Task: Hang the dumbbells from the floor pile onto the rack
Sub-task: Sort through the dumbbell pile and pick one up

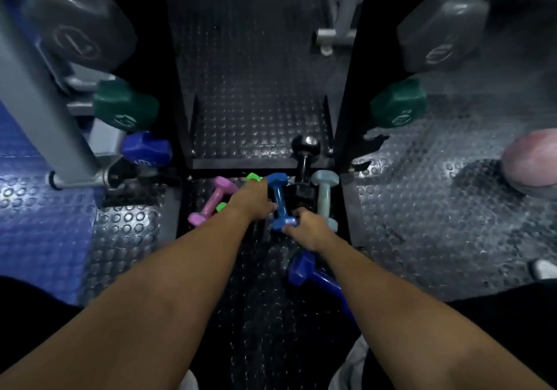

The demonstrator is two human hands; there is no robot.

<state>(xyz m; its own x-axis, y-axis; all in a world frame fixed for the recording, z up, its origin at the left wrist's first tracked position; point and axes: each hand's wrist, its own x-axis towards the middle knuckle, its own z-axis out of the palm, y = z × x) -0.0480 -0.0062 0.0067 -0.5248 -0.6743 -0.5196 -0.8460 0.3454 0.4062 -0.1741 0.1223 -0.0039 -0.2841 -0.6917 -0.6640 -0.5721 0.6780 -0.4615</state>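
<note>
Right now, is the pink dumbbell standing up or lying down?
Lying down. The pink dumbbell rests flat on the studded floor mat, beside the left hand.

Two bare forearms extend from the lower frame edge; no sleeves, watch, bands or gloves cover them. The left hand [253, 201] and right hand [309, 230] are bare, without rings visible. Dark, black-looking clothing shows at both lower sides. Light grey-white shapes at the bottom edge are possibly footwear; indistinct.

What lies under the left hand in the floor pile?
Under the left hand a green dumbbell shows only its two ends; its handle is covered. The pink dumbbell lies beside it.
</note>
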